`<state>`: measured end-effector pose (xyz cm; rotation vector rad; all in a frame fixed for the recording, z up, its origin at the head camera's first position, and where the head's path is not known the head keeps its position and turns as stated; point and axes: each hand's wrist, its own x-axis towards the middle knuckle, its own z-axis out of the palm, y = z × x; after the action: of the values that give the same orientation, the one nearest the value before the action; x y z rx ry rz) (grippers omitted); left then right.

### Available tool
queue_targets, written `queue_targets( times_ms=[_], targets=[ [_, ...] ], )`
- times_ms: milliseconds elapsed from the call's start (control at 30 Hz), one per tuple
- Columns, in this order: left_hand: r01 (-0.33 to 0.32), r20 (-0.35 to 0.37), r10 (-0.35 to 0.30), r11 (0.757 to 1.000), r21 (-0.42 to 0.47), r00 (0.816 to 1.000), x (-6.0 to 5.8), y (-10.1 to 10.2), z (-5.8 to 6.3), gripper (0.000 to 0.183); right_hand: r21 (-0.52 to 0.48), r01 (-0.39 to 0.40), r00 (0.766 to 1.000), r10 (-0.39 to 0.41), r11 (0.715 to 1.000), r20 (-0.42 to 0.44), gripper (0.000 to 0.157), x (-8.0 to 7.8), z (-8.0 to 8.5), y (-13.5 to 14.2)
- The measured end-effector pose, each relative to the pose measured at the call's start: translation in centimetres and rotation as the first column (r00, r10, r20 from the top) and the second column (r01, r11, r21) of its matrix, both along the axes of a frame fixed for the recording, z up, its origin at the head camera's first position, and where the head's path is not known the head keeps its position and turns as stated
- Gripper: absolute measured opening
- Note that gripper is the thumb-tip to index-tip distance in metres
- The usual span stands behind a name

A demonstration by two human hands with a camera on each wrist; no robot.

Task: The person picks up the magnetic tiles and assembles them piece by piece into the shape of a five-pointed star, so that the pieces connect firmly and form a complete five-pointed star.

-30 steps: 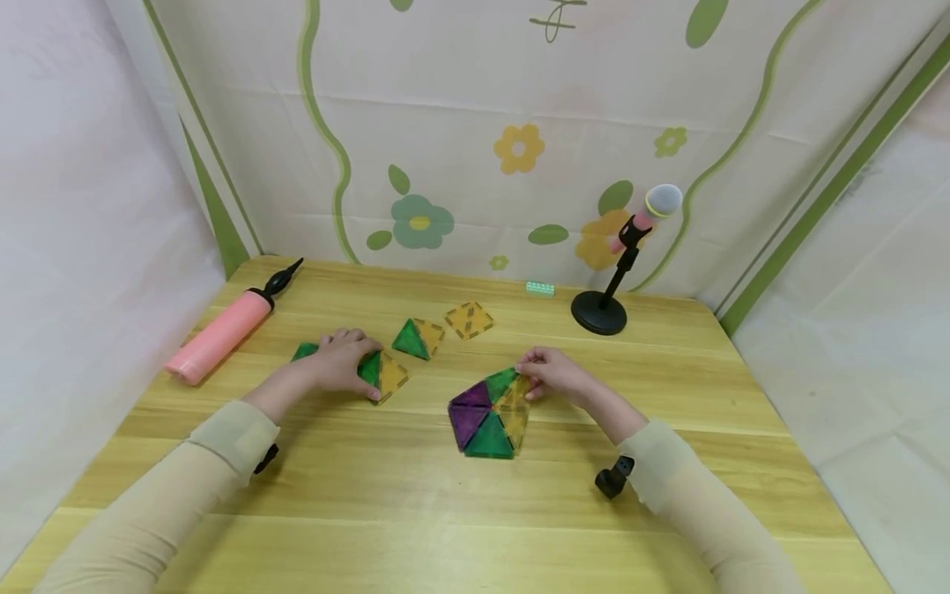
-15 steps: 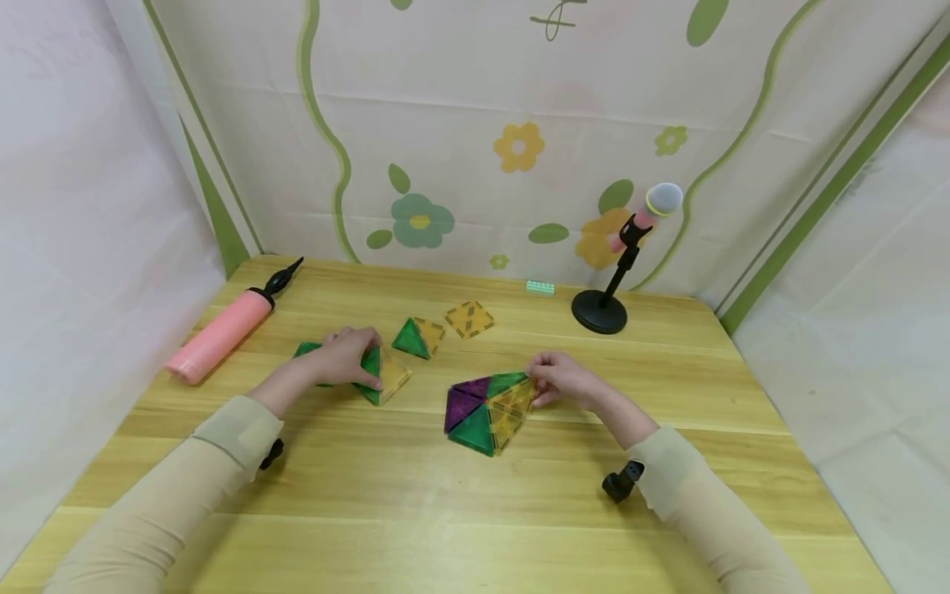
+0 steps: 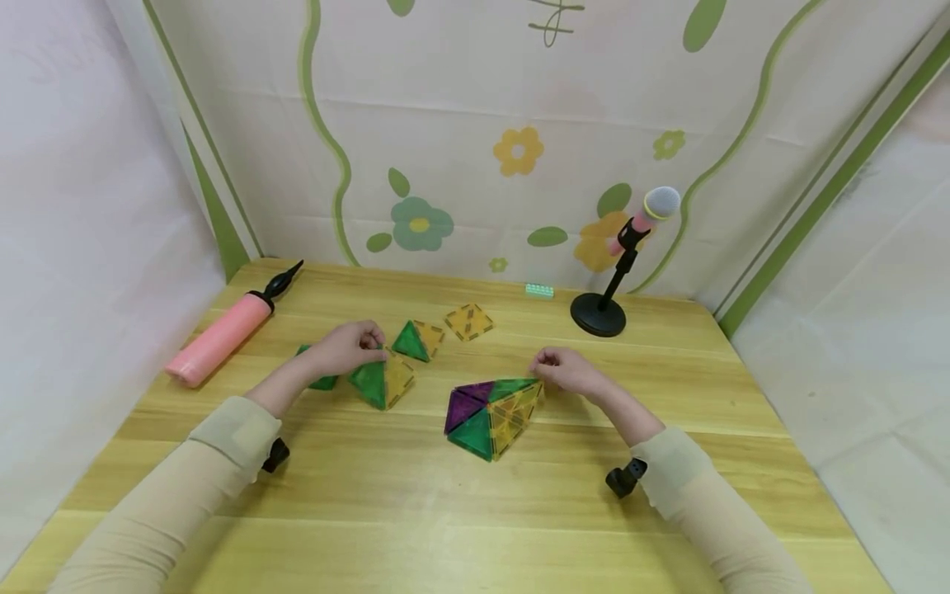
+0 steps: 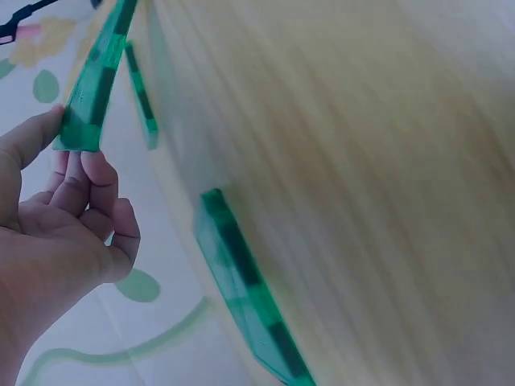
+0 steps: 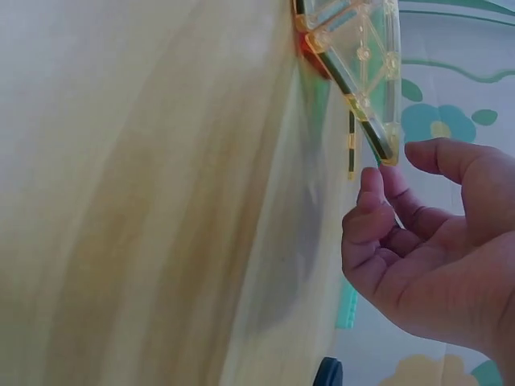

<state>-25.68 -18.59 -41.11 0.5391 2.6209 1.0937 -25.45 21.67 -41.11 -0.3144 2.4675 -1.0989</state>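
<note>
My left hand [image 3: 347,346] pinches the top corner of a joined green and yellow pair of triangular magnetic tiles [image 3: 371,384]. In the left wrist view this green tile [image 4: 95,92] stands raised off the wood, with thumb and fingers at its near end. At centre lies a fan of magnetic tiles [image 3: 470,431] in purple, green and yellow. My right hand [image 3: 570,371] is at its far right corner, which tilts up from the table. Thumb and fingertips close around that yellow corner [image 5: 386,145] in the right wrist view. Another green tile [image 3: 324,383] lies partly hidden under the left wrist.
Behind lie a green and yellow tile pair [image 3: 419,340] and a yellow tile pair [image 3: 469,322]. A pink hand pump [image 3: 223,337] lies at left. A toy microphone on a black stand [image 3: 599,313] and a small mint-coloured block [image 3: 539,290] are at the back, before a patterned curtain [image 3: 460,107].
My left hand has gone from a wide grasp to a pinch at the pair's top corner, tilting the pair. The fan has turned slightly, its right corner drawn right and raised by my right hand.
</note>
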Motion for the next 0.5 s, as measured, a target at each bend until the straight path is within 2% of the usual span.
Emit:
queue_targets(
  times_ms=[100,233,433,500],
  targets=[
    [-0.011,-0.006,0.012,0.999,0.033,1.000,-0.1,0.5,0.5,0.022,0.031,-0.005,0.997,0.008,1.000,-0.077,0.028,-0.4,0.4,-0.4],
    [-0.010,-0.026,0.012,0.997,0.071,1.000,-0.2,1.8,1.5,0.020,0.030,-0.022,0.992,0.025,0.999,-0.123,0.030,-0.8,1.1,-1.5],
    [0.000,-0.066,0.006,0.996,0.088,0.998,-0.2,4.8,3.3,0.021,-0.041,-0.091,0.981,0.083,0.995,-0.178,0.022,-0.9,2.2,-3.8],
    [0.009,-0.059,-0.003,0.994,0.113,0.998,-0.3,5.9,3.6,0.021,-0.079,-0.120,0.978,0.104,0.990,-0.182,0.020,-0.9,2.5,-4.7]
  ],
)
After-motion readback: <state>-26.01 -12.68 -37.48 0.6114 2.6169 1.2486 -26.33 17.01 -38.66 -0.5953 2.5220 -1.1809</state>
